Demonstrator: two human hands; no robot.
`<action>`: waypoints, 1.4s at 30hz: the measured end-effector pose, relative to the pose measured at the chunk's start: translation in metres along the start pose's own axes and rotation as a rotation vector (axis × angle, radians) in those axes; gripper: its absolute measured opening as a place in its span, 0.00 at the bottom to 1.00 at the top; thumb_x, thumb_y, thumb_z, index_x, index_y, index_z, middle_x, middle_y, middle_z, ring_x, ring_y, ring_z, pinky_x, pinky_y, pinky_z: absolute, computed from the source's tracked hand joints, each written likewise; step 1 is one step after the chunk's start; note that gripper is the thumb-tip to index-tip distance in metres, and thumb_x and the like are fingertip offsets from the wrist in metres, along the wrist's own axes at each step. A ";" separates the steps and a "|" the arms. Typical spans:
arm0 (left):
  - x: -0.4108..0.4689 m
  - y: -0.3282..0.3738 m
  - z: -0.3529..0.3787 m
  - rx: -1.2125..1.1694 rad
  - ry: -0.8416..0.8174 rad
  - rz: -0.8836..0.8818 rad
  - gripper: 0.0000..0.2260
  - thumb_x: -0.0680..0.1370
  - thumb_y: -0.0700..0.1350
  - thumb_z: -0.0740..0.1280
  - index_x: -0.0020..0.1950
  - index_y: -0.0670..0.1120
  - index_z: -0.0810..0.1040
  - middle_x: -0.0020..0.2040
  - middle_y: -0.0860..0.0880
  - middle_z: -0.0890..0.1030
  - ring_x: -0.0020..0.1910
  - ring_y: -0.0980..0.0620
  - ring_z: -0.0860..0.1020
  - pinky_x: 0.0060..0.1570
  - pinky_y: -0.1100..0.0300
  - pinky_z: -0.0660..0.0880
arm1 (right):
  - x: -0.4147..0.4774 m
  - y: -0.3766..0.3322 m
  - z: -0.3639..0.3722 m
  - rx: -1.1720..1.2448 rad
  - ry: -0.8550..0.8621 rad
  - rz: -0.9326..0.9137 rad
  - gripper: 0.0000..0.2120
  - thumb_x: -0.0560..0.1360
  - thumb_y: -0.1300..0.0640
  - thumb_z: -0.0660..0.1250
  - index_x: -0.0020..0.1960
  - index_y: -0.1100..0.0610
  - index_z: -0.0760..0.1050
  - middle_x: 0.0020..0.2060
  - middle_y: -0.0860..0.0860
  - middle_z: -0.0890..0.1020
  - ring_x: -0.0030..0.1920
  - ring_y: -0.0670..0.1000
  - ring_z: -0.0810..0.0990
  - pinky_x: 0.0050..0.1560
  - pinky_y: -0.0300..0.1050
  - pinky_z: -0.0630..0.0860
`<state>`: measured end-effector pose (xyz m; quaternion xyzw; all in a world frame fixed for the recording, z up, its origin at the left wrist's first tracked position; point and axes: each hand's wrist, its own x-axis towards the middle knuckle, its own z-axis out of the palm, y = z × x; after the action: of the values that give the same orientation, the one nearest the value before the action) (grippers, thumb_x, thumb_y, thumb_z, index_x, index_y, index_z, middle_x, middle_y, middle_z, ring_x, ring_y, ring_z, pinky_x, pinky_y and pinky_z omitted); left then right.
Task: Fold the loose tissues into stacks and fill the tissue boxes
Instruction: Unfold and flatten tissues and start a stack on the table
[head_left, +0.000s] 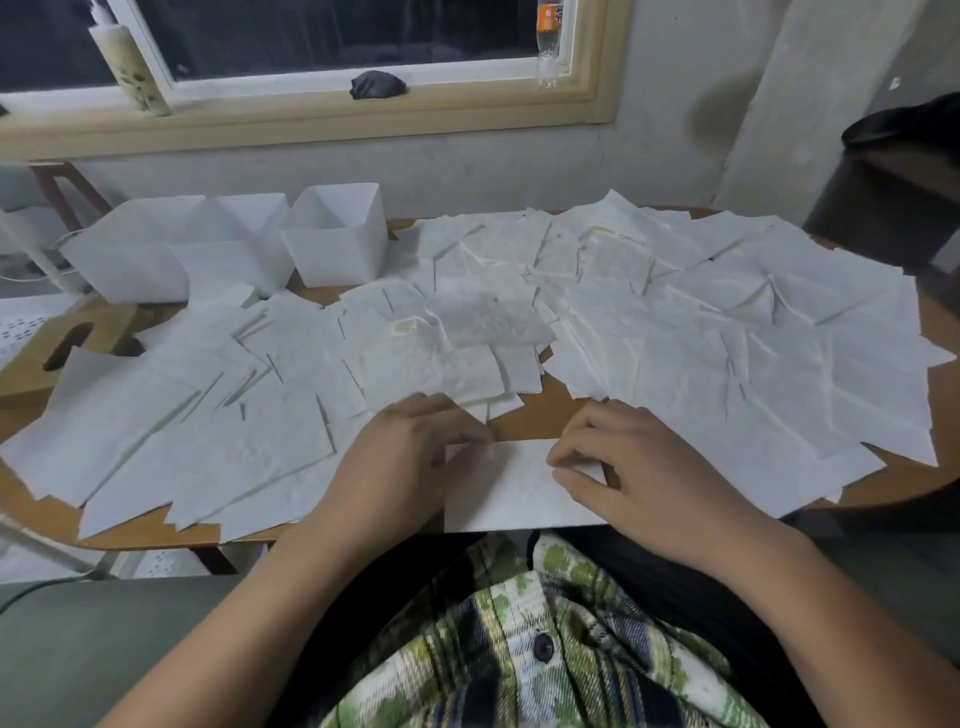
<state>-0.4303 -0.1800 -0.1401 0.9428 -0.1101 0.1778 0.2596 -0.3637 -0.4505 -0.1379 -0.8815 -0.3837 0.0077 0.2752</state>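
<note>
1. A flat white rectangular paper tissue (511, 491) is lying at the near edge of the brown wooden table (530, 418), at 6 o'clock.
2. The left hand (410, 452) is pinching its far edge at 9 o'clock; the right hand (639, 467) is pinching its corner at 3 o'clock.
3. Loose white tissues (675, 322) are blanketing the table beyond.
4. Three open white boxes (332, 244) are standing at 11 o'clock.

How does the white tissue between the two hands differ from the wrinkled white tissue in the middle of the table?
The flat white tissue is pinched at its far edge by the left hand and the right hand; the wrinkled white tissue lies untouched. The flat one is smooth and lies in front; the wrinkled one rests on other loose tissues farther back. Both are white.
</note>
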 end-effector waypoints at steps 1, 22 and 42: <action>0.005 -0.005 -0.006 -0.017 0.052 -0.042 0.04 0.81 0.50 0.72 0.53 0.56 0.86 0.49 0.60 0.82 0.47 0.58 0.80 0.46 0.55 0.78 | 0.000 0.000 0.001 -0.001 0.002 0.001 0.05 0.83 0.48 0.70 0.56 0.45 0.84 0.53 0.37 0.77 0.59 0.37 0.72 0.60 0.29 0.64; 0.060 -0.058 -0.078 -0.015 0.019 -0.390 0.00 0.81 0.50 0.75 0.50 0.56 0.86 0.48 0.59 0.85 0.49 0.59 0.82 0.46 0.59 0.77 | 0.015 -0.007 0.002 0.061 0.048 0.060 0.10 0.82 0.47 0.69 0.63 0.42 0.79 0.54 0.37 0.78 0.61 0.39 0.76 0.65 0.40 0.72; 0.017 0.019 -0.074 -0.384 -0.059 -0.284 0.04 0.82 0.50 0.73 0.50 0.53 0.88 0.47 0.56 0.88 0.45 0.57 0.84 0.46 0.59 0.78 | 0.034 -0.032 -0.013 0.878 0.110 0.197 0.06 0.82 0.60 0.71 0.58 0.54 0.84 0.52 0.53 0.89 0.55 0.54 0.88 0.58 0.53 0.82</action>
<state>-0.4415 -0.1586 -0.0658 0.8870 -0.0155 0.0875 0.4531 -0.3586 -0.4161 -0.1046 -0.7127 -0.2431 0.1490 0.6409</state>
